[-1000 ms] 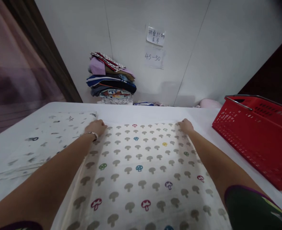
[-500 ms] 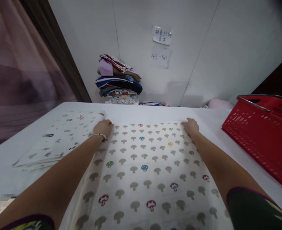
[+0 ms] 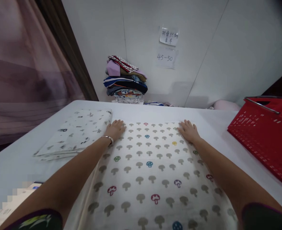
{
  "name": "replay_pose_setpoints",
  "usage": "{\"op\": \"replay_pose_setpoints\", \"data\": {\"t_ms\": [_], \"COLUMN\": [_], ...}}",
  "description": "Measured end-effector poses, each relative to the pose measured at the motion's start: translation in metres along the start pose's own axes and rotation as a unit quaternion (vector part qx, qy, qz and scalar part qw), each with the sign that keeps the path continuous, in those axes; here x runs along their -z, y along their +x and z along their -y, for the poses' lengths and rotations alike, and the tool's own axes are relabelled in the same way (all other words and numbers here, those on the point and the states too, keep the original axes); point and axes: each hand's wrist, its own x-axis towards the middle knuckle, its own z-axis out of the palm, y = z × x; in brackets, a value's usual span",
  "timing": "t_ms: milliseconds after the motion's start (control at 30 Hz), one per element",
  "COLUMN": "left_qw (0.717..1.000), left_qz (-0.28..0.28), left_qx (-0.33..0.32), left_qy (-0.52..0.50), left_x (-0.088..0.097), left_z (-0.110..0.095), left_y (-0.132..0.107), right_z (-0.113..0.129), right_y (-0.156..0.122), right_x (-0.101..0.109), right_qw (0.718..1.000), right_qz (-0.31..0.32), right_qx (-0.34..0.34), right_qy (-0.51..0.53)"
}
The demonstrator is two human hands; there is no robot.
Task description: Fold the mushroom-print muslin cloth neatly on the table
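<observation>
A white cloth with a mushroom print lies spread over the table in front of me, its near part running out of view at the bottom. On its far left corner rests my left hand, fingers spread flat, with a bracelet at the wrist. My right hand presses flat on the far right corner, fingers also apart. Beside my left hand lies a second white cloth, folded, with a small grey plant-like print.
A red plastic basket with a metal handle stands at the right on the white table. Beyond the far edge rises a stack of folded fabrics. Two paper notes hang on the wall. A pinkish curtain hangs at left.
Both hands have gone from gripping the cloth's far corners to lying flat on them with fingers spread. The view has shifted slightly left.
</observation>
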Motion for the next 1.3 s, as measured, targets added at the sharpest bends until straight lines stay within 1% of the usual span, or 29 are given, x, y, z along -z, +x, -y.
{"op": "replay_pose_setpoints", "data": {"t_ms": [33, 100, 200, 300, 367, 433, 500, 600, 667, 700, 767, 867, 933, 967, 1033, 1100, 1167, 1233, 1300], "left_qw": [1.0, 0.999, 0.999, 0.999, 0.999, 0.999, 0.996, 0.984, 0.98, 0.981, 0.985, 0.988, 0.989, 0.99, 0.988, 0.98, 0.97, 0.967, 0.97], "left_qz": [-0.004, -0.006, 0.022, 0.045, 0.035, 0.011, -0.009, -0.03, -0.035, -0.032, -0.019, -0.007, -0.016, -0.023, -0.041, -0.056, -0.052, -0.038, -0.038], "left_qx": [-0.009, -0.029, -0.023, -0.006, -0.008, -0.034, -0.09, -0.173, -0.194, -0.191, -0.174, -0.156, -0.145, -0.141, -0.148, -0.192, -0.238, -0.251, -0.241], "left_qy": [0.005, 0.012, 0.01, 0.002, -0.002, -0.003, 0.002, 0.01, 0.006, 0.004, 0.003, 0.008, 0.007, 0.003, -0.009, -0.014, -0.007, 0.002, 0.001], "left_x": [-0.001, -0.004, -0.005, 0.002, 0.009, 0.015, 0.014, 0.0, -0.01, -0.014, -0.016, -0.008, -0.002, 0.0, 0.0, -0.003, -0.007, -0.011, -0.014], "left_z": [-0.001, -0.003, -0.006, -0.01, -0.013, -0.016, -0.018, -0.018, -0.017, -0.018, -0.019, -0.023, -0.025, -0.025, -0.024, -0.023, -0.022, -0.024, -0.027], "left_y": [-0.006, -0.018, -0.026, -0.025, -0.032, -0.054, -0.091, -0.154, -0.184, -0.191, -0.195, -0.191, -0.196, -0.204, -0.227, -0.257, -0.282, -0.298, -0.304], "right_z": [-0.002, -0.005, -0.007, -0.002, -0.001, -0.004, -0.013, -0.03, -0.039, -0.041, -0.04, -0.035, -0.037, -0.04, -0.051, -0.063, -0.073, -0.078, -0.079], "right_y": [-0.004, -0.009, -0.009, -0.014, -0.032, -0.065, -0.108, -0.167, -0.188, -0.193, -0.193, -0.189, -0.196, -0.205, -0.229, -0.258, -0.281, -0.295, -0.299], "right_x": [-0.001, -0.004, -0.001, 0.009, 0.016, 0.018, 0.015, 0.003, -0.004, -0.005, -0.003, 0.01, 0.02, 0.023, 0.028, 0.027, 0.023, 0.02, 0.02], "right_qw": [1.0, 1.0, 0.998, 0.997, 0.998, 1.0, 0.999, 0.998, 0.998, 0.998, 0.999, 0.998, 0.997, 0.996, 0.996, 0.996, 0.996, 0.993, 0.988], "right_qz": [-0.003, 0.013, 0.044, 0.057, 0.041, 0.013, 0.0, 0.0, -0.005, -0.006, -0.001, 0.018, 0.018, 0.01, -0.01, -0.012, 0.003, 0.011, 0.002], "right_qx": [-0.006, -0.02, -0.035, -0.046, -0.035, -0.001, 0.035, 0.059, 0.059, 0.055, 0.045, 0.04, 0.04, 0.036, 0.026, 0.02, 0.011, -0.004, -0.025], "right_qy": [-0.003, 0.002, 0.011, 0.016, 0.012, 0.004, -0.002, -0.01, -0.01, -0.007, 0.004, 0.034, 0.062, 0.075, 0.089, 0.088, 0.091, 0.113, 0.152]}}
